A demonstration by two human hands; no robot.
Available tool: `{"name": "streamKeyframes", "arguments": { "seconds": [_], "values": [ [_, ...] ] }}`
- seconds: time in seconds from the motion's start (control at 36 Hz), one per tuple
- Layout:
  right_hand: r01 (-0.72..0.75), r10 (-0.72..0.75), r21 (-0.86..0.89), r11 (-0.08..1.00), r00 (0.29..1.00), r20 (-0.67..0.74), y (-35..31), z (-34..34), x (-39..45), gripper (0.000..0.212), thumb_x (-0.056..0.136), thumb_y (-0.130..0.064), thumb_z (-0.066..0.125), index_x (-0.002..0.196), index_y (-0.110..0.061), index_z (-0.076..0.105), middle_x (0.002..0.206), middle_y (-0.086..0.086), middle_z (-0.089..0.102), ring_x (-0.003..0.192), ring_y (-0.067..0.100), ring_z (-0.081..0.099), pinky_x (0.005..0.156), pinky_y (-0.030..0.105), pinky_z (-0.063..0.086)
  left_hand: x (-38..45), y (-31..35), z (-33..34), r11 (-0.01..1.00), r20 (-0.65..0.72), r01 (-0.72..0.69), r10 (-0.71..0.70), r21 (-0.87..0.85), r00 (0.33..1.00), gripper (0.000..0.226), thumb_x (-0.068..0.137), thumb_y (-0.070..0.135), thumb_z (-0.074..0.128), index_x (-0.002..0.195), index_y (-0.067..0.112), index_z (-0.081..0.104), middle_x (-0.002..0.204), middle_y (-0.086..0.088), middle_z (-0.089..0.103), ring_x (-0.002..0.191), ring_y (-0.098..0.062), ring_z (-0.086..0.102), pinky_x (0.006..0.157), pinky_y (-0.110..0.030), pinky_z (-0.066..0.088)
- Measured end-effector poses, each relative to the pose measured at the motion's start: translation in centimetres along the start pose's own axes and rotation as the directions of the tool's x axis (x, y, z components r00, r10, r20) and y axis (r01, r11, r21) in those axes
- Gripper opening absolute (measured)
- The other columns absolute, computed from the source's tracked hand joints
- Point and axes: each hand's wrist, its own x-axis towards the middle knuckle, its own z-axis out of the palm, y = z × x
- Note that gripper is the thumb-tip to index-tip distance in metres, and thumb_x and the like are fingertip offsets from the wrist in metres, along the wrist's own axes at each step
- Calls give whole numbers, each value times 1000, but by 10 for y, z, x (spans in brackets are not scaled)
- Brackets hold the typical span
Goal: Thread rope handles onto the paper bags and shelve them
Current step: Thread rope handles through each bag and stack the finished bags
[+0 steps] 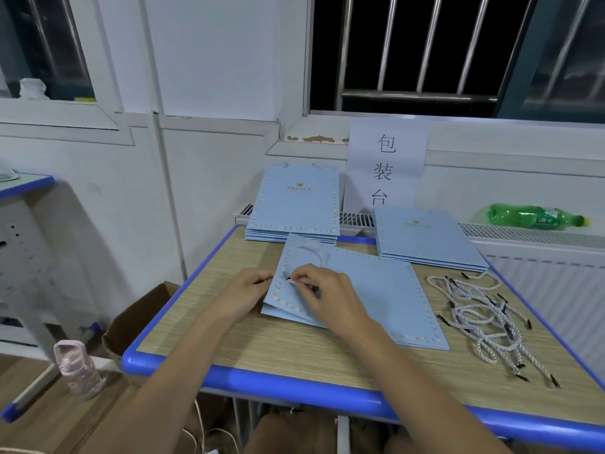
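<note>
Flat pale-blue paper bag [370, 290] lies on the wood-grain table [294, 348], near its middle; cream dotted border along the edges, near-left corner layers splayed slightly open. White twisted rope handle [316, 252] loops over the bag's far-left corner, its black tip at the fingertips of the right hand [322, 291]. Right hand pinches that tip against the bag's left edge; left hand [250, 288] grips the same edge from just left of the bag. The hands are close but not touching. Beyond the bag, two stacks of like bags: far-left stack [296, 204], far-right stack [425, 237]; each top bag shows a gold crown and "PRINCE". Count per stack cannot be told. Right of the bag, a tangle of loose ropes [484, 316] with black tips; count unclear. Behind the bag, a paper sign [388, 158] reads "包装台". Far right of the bag, one green bottle [537, 217] lies on its side.
</note>
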Motion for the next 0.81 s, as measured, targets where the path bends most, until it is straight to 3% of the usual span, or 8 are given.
{"name": "streamKeyframes", "arguments": {
  "seconds": [0.11, 0.28, 0.33, 0.44, 0.81],
  "values": [
    [6, -6, -15, 1000, 1000, -14, 3, 2, -1, 16, 92, -13, 57, 106, -12, 66, 94, 2, 72, 91, 17, 64, 78, 32, 52, -3, 2, 0, 997, 38, -9, 5, 80, 999, 23, 96, 11, 52, 91, 18, 73, 90, 6, 72, 80, 2, 65, 70, -12, 48],
    [-27, 28, -29, 999, 999, 23, 2, 5, -2, 21, 94, -17, 55, 114, -16, 62, 103, 5, 66, 95, 16, 61, 84, 31, 50, -4, 4, 3, 983, 22, -67, 64, 171, 998, 33, 94, 5, 52, 82, 30, 69, 74, 34, 63, 72, 15, 57, 65, -4, 41],
    [-40, 41, -41, 998, 998, 37, 2, 4, -3, 23, 94, -18, 53, 117, -15, 60, 106, 3, 63, 98, 15, 57, 83, 25, 47, -4, 1, 3, 968, 7, -102, 103, 231, 995, 47, 92, 3, 56, 69, 42, 68, 74, 27, 62, 70, 14, 53, 65, -5, 39],
    [-61, 63, -48, 997, 997, 38, 4, 2, -3, 18, 93, -18, 55, 106, -12, 65, 102, 1, 63, 93, 13, 56, 77, 19, 41, -2, -4, 3, 959, -61, -77, 97, 273, 993, 30, 86, -1, 61, 64, 19, 53, 78, 4, 47, 66, 0, 43, 61, -8, 36],
    [-34, 40, -76, 997, 996, 81, 1, 6, -1, 17, 97, -25, 50, 99, -12, 59, 97, -1, 59, 91, 13, 51, 76, 24, 41, 1, -5, 4, 977, -110, -20, 44, 213, 993, 28, 89, -2, 52, 68, 15, 46, 85, 3, 40, 73, -4, 41, 63, -10, 35]
  ]
}}
